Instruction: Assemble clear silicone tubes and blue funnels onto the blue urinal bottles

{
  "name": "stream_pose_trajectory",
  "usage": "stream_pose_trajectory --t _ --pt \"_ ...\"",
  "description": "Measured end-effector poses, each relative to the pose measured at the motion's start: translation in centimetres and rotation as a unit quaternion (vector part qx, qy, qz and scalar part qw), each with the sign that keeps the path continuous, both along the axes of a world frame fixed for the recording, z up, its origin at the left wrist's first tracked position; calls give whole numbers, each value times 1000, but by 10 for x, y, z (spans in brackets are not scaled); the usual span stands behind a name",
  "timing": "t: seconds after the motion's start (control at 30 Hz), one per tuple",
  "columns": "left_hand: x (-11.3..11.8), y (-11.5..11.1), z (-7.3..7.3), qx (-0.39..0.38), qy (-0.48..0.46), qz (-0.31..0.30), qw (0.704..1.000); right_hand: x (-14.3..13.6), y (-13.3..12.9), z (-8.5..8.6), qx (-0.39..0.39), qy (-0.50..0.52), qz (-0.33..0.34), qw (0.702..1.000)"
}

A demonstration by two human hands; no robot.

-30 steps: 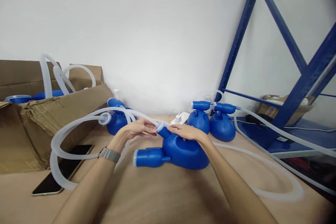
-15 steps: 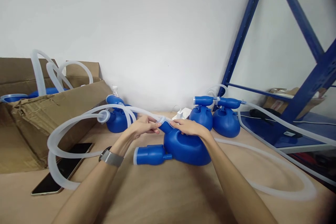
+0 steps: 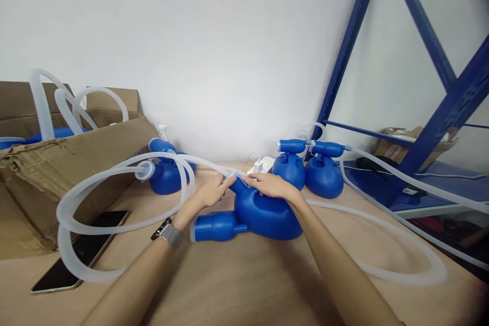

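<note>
In the head view a blue plastic bottle (image 3: 267, 219) with a moulded handle lies on the table, its neck pointing up and to the left. A translucent cap (image 3: 237, 173) sits at the mouth of the neck. My left hand (image 3: 211, 191) grips the cap's left side, thumb on top and fingers curled beneath. From the other side, my right hand (image 3: 270, 185) holds the cap's right edge with the thumb, its fingers over the neck. A translucent hose (image 3: 202, 159) leads left from the cap. Beside the bottle lies a loose blue tubular piece (image 3: 217, 226) with a narrow spout.
At left stand a cardboard box (image 3: 87, 155) holding hoses and blue parts, and a phone (image 3: 82, 252) under the looped hose. Another blue bottle (image 3: 166, 175) is behind. Two bottles (image 3: 324, 177) with hoses stand near the blue shelf frame (image 3: 344, 51) at right.
My left hand has turned and closed in on the cap, its fingers now curling under. The right hand stays at the neck. The whole view has shifted slightly.
</note>
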State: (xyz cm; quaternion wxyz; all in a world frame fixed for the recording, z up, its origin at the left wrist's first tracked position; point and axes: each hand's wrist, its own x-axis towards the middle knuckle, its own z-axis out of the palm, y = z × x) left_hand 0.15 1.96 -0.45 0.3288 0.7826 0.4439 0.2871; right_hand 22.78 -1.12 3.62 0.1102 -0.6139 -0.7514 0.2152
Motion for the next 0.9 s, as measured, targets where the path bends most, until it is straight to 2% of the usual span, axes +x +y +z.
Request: stream_pose_trajectory --t 0.1,0.2,0.4,0.5,0.67,0.8,0.9 --pt "4 -3 -1 68 27 35 997 -2 -1 1 8 -12 1 1000" --pt "7 -8 2 102 57 69 991 0 0 -1 10 -13 4 1000" --pt "15 -19 5 114 100 107 983 -2 1 -2 21 -28 -1 999" --pt "15 -22 7 113 107 104 982 -4 -1 -2 27 -31 -4 999" --pt "6 -24 23 91 118 78 986 4 -3 1 -23 67 6 998" --pt "8 -36 39 105 152 137 973 15 -4 4 -86 151 38 984" --pt "21 -49 45 181 209 191 942 19 -1 2 -91 150 44 983"
